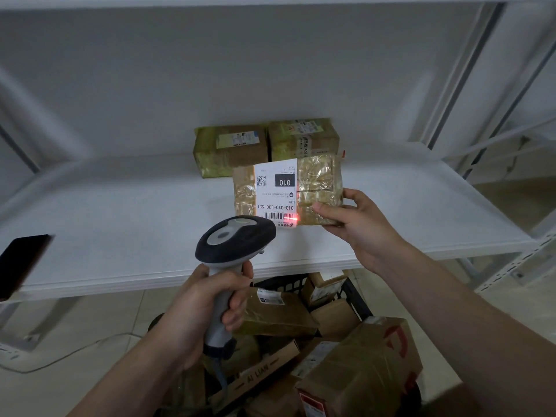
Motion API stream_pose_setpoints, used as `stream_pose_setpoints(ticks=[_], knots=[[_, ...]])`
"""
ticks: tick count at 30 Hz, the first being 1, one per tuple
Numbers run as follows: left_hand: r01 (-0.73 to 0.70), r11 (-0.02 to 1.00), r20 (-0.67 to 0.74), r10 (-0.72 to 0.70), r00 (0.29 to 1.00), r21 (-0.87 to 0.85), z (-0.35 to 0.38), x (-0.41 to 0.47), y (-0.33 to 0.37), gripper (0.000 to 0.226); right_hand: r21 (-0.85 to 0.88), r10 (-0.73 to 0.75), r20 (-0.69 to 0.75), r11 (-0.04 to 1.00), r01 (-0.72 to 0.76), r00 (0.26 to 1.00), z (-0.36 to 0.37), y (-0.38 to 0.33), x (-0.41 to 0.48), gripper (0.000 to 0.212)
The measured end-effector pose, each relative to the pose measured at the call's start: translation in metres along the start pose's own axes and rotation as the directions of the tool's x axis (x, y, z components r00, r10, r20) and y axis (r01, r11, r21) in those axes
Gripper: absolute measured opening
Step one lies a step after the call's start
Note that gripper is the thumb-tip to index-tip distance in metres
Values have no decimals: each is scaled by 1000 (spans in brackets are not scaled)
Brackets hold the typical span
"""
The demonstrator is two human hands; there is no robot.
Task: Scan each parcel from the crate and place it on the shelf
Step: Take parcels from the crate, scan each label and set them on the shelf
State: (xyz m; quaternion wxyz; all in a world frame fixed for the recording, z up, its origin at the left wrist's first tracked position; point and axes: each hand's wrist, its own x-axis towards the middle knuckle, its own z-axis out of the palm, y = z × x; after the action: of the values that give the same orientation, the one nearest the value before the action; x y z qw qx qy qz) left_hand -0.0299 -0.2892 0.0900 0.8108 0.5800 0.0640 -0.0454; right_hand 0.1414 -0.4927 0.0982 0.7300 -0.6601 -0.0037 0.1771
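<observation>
My right hand (358,221) grips the right edge of a tape-wrapped brown parcel (319,182) held over the white shelf (120,212), its white label facing me. My left hand (204,308) grips the handle of a grey and black barcode scanner (234,239) just below the parcel. A red scan light falls on the label's barcode. Two more taped parcels (231,149) (304,136) stand side by side on the shelf behind it. Under the shelf, the black crate (358,299) holds several brown parcels.
A dark phone (21,263) lies at the shelf's left front edge. White shelf uprights (469,76) rise on the right, with another shelf unit beyond. The scanner's cable hangs down towards the tiled floor, where a thin cable runs to the left.
</observation>
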Motion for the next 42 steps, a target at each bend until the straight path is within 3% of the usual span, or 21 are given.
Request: stream_pose_setpoints(ticks=[5,8,10,14,16,25,42], knots=[[-60,983,-15,64,998,175,-3,1,2,34,17,-9,-23,1000,10,1000,-1,-2,-2,67],[-2,973,-65,18,998,230,-12,2,3,49,34,-17,-47,999,19,999,-3,-3,-3,68],[31,976,-97,-10,995,214,-16,3,2,58,41,-17,-54,999,19,998,-3,-4,-4,68],[54,998,-77,-55,996,-23,-14,4,2,49,41,-16,-45,999,18,999,-2,-3,-7,69],[58,997,-84,-63,995,-60,-14,4,4,41,39,-17,-42,999,19,999,0,-2,-8,69],[36,999,-118,-36,992,0,-11,7,4,20,-2,-12,-37,1000,12,999,4,3,-9,69],[13,993,-116,1,993,120,-13,6,0,27,1,-5,-29,1000,5,1000,7,4,-9,69]])
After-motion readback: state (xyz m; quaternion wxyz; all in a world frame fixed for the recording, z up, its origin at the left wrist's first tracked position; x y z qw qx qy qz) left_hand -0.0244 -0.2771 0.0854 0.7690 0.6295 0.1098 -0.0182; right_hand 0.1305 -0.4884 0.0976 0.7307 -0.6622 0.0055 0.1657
